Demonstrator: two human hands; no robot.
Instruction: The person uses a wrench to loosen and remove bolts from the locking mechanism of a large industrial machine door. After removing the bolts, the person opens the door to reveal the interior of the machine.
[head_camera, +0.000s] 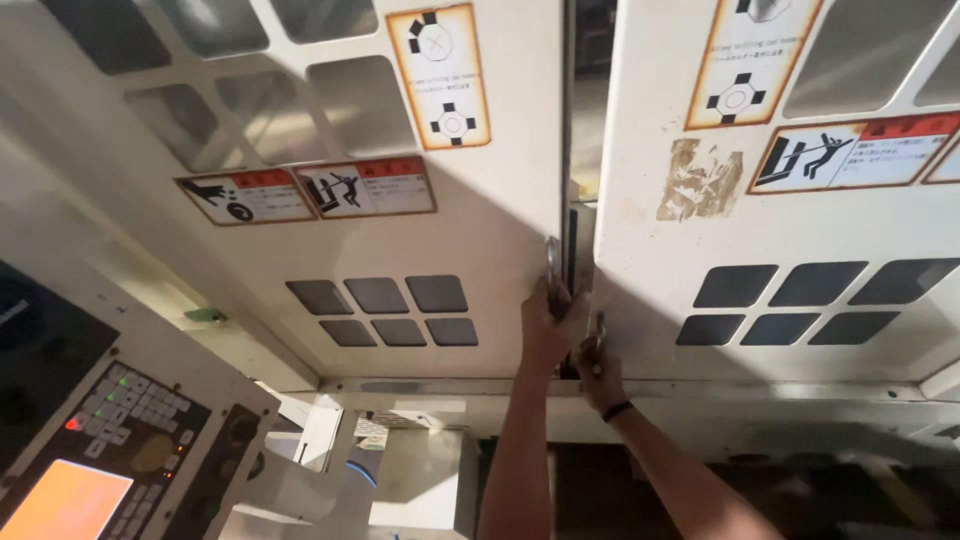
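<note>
At the seam between two cream machine doors, the person's left hand (548, 318) is closed around the metal handle (552, 262) of the left door (480, 230), and the right hand (598, 372), a dark band at its wrist, grips the handle (598, 328) of the right door (660, 250). A narrow dark gap (578, 170) shows between the doors, so they look nearly shut or only just parted; which one cannot be told from this angle. Counted: two doors, two handles, two hands, six dark vent squares (385, 310) on the left door and six (800, 300) on the right, at least six warning stickers, and one control panel (100, 440) with a lit orange screen at lower left.
</note>
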